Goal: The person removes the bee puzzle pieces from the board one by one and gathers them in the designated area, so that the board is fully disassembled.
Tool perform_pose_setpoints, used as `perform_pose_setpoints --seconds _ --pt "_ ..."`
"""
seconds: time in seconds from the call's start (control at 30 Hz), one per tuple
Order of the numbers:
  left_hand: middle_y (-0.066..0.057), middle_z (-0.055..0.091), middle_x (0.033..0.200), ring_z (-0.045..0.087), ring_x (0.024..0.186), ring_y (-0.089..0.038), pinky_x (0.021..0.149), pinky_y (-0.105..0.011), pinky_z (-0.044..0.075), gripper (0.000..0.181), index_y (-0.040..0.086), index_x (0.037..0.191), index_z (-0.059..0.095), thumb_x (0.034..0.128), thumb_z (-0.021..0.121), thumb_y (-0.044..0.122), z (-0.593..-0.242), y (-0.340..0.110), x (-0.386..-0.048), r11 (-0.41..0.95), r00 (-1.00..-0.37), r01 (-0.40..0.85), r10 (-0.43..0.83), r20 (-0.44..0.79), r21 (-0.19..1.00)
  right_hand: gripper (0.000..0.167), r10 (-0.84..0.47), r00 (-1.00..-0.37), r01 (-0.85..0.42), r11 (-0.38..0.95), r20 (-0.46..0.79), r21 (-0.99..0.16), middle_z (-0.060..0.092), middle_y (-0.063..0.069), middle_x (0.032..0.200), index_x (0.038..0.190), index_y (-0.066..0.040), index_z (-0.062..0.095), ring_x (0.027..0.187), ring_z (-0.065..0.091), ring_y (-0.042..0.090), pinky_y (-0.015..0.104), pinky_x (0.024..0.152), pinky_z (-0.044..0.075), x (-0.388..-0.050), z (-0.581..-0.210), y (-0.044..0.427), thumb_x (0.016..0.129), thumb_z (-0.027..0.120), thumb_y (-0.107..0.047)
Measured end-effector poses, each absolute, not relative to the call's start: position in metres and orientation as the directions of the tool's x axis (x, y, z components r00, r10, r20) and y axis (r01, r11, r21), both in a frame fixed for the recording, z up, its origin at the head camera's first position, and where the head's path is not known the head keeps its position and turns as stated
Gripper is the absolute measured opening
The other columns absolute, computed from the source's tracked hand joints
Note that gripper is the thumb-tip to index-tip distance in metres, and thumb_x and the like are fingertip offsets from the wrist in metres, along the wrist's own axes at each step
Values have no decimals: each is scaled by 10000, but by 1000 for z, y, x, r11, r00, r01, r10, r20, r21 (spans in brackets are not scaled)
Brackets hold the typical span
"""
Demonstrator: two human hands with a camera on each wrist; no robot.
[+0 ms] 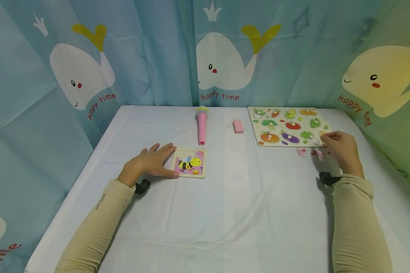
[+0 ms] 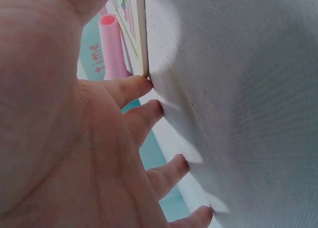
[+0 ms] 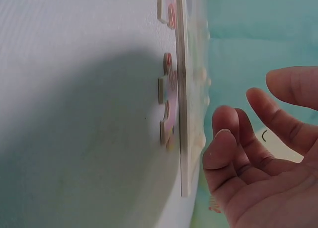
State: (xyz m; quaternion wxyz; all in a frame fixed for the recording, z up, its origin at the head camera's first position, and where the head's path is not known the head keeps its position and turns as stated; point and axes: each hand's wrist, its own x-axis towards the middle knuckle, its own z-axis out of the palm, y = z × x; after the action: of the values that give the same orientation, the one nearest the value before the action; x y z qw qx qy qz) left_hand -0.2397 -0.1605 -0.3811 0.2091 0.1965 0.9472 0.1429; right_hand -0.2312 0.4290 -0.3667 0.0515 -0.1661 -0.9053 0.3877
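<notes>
My left hand (image 1: 150, 163) is spread wide beside a small square wooden picture puzzle (image 1: 191, 175) with a bee on it. Its thumb and index finger touch the puzzle's left corners, and the other fingers stretch out over the table. Above the near right corner of a vegetable peg board (image 1: 281, 129) hovers my right hand (image 1: 343, 149), its fingers loosely bent. The right wrist view shows thumb and index tips close together, with no object visible at them. Small pink jigsaw pieces (image 1: 301, 152) lie along the board's near edge, also visible as flat pieces (image 3: 168, 89) in that view.
A pink toy microphone (image 1: 202, 127) lies behind the bee puzzle. A small pink block (image 1: 238, 126) sits between the microphone and the peg board. The white-covered table (image 1: 225, 227) is bordered at the back and sides by a blue whale-print curtain (image 1: 171, 57).
</notes>
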Motion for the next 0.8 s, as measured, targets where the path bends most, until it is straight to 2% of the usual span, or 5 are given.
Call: perform_pose_setpoints --seconds 0.13,0.3,0.57,0.8 --pt "-124 134 1788 32 1611 -491 1229 -741 19 1097 91 1715 235 901 791 572 -382 -161 -240 882 -835 313 433 -340 353 532 342 -938 274 648 -50 -710 652 88 1050 1349 82 551 912 609 206 275 667 542 -233 -365 424 1102 497 -386" --pt "-124 133 1789 30 1612 -490 1230 -738 14 1096 91 1716 231 904 789 572 -381 -161 -240 881 -833 313 434 -343 356 549 335 -940 280 650 -64 -707 592 226 1225 1393 86 526 1017 572 283 246 683 503 -235 -362 416 1112 479 -383" --pt "-124 129 1789 27 1610 -494 1227 -745 19 1098 96 1717 230 904 786 579 -381 -161 -240 883 -833 311 431 -345 351 527 292 -956 213 670 -11 -711 618 231 1202 1353 77 553 976 567 228 251 691 469 -235 -359 406 1109 496 -386" --pt "-121 124 1791 23 1610 -496 1224 -748 21 1102 95 1718 227 902 783 585 -381 -161 -241 881 -832 315 435 -345 351 552 271 -961 221 663 -46 -716 559 288 1294 1405 81 517 1069 546 345 293 666 537 -238 -361 393 1120 474 -390"
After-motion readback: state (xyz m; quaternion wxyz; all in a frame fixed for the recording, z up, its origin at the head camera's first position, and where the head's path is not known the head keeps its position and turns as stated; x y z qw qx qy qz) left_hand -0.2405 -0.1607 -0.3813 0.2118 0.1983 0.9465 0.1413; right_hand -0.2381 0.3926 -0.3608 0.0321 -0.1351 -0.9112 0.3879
